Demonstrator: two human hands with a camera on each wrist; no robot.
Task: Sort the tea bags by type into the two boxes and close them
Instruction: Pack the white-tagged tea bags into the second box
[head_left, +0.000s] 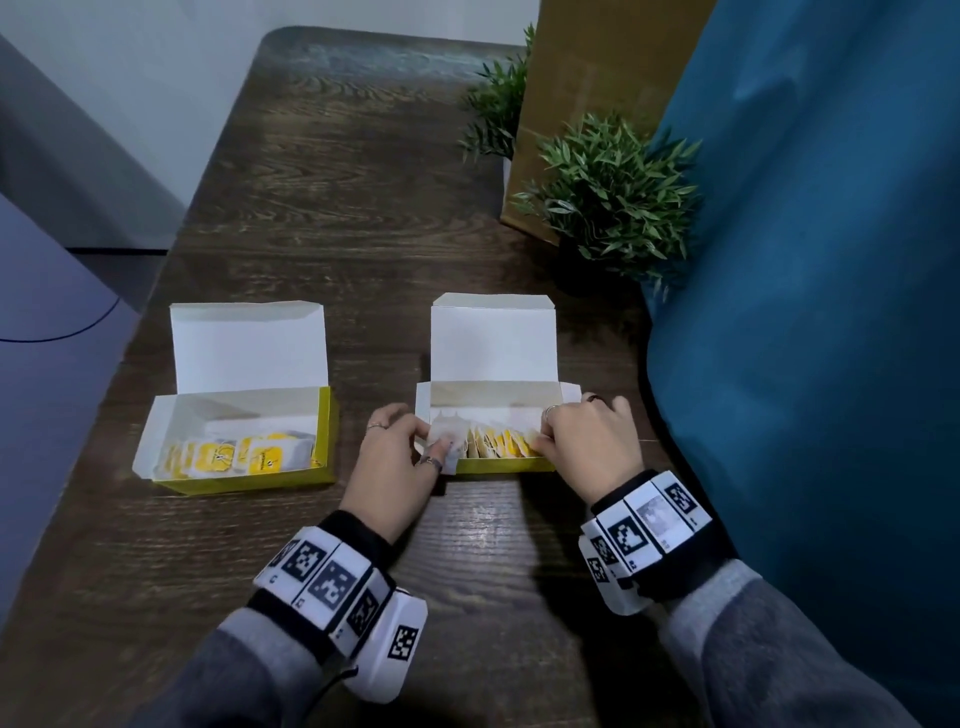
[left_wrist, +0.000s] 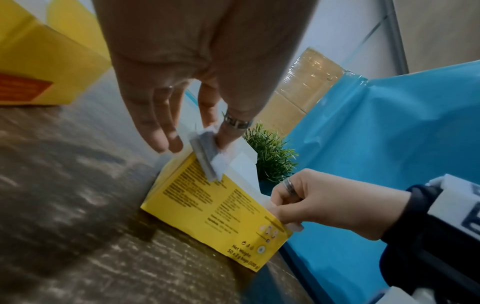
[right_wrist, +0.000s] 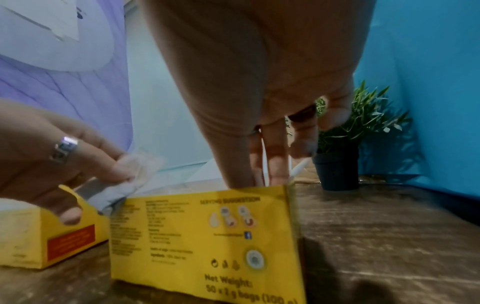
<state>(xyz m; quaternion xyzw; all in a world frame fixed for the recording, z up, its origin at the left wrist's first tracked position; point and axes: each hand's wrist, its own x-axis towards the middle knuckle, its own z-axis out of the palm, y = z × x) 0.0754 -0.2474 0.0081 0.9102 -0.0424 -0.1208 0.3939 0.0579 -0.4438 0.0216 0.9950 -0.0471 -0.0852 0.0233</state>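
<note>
1. Tea bag, a pale translucent paper sachet (head_left: 445, 435), sits pinched in the left hand (head_left: 400, 457) at the left end of the right yellow cardboard box (head_left: 498, 464) on the dark wooden bench (head_left: 311, 208).
2. Slide it in upright beside the packed row, without crushing neighbours.
3. Right hand (head_left: 589, 441), fingers bent down into the box, presses the row (head_left: 501, 444) rightward.

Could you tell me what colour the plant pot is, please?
The plant pot is black; the right wrist view shows it best.
</note>
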